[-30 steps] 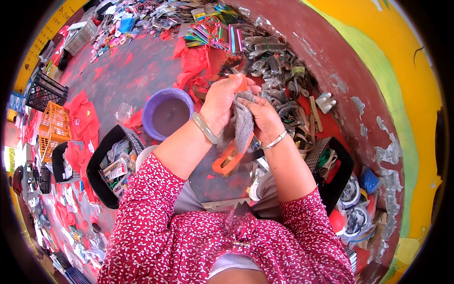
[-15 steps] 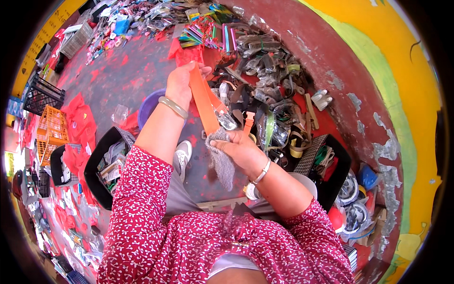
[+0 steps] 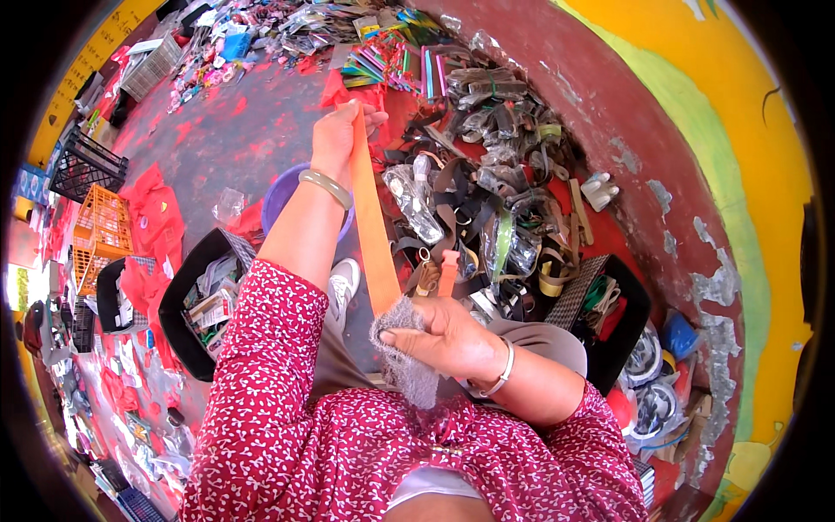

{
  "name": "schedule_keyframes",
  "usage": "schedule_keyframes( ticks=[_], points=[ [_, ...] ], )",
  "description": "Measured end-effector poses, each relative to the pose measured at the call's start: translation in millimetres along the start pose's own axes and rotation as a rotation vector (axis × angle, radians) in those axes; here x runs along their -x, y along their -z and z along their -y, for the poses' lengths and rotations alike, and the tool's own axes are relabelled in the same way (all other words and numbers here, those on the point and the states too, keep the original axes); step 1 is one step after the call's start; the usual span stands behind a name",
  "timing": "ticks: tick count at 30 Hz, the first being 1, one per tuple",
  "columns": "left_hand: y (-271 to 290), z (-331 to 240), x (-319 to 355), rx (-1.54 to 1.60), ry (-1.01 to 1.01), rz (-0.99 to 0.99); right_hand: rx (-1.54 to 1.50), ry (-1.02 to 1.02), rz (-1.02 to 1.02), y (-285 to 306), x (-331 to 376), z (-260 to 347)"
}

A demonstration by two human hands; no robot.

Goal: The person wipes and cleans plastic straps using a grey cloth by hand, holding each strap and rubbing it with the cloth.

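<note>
left hand point(image 3: 341, 137) pinches the top end of the orange strap point(image 3: 371, 235), held up taut. right hand point(image 3: 444, 337) is closed around a grey cloth point(image 3: 402, 352) wrapped on the strap's lower part, above the lap. looks like mid wipe-down; next probably needs sliding the cloth along while keeping tension.

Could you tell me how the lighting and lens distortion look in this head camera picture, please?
Head view: hard sunlight, colours strong, the yellow wall bright; fisheye bends the wall edge and leaves black corners; the left hand, orange strap, right hand and grey cloth are sharp; the small goods at the rim are squeezed and hard to tell.
</note>
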State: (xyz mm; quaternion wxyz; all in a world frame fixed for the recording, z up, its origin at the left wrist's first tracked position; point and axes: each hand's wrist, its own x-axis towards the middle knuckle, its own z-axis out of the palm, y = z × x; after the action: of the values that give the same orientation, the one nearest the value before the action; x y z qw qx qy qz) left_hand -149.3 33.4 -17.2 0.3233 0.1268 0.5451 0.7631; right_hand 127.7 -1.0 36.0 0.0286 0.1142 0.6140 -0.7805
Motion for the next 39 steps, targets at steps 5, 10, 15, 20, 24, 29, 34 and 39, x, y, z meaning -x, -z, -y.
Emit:
schedule_keyframes(
  ticks=[5,10,15,20,24,29,34,39],
  points=[
    [11,15,-14,0.411,0.254,0.121,-0.34,0.105,-0.044,49,-15,6],
    [-23,27,34,0.339,0.566,0.54,-0.594,0.24,-0.218,84,-36,6],
    [-68,17,85,0.283,0.615,0.639,-0.493,0.186,-0.355,104,-58,2],
    [-76,21,76,0.306,0.508,0.643,-0.459,0.122,-0.369,108,-58,7],
    [-72,18,77,0.28,0.326,0.584,-0.461,0.055,-0.414,105,-66,4],
    [-73,9,79,0.259,0.294,0.48,-0.531,0.1,-0.438,97,-73,7],
    [-77,13,55,0.249,0.238,0.312,-0.396,0.01,-0.453,79,-59,7],
    [-61,15,20,0.393,0.29,0.174,-0.407,-0.034,-0.352,51,-41,-10]
  ],
)
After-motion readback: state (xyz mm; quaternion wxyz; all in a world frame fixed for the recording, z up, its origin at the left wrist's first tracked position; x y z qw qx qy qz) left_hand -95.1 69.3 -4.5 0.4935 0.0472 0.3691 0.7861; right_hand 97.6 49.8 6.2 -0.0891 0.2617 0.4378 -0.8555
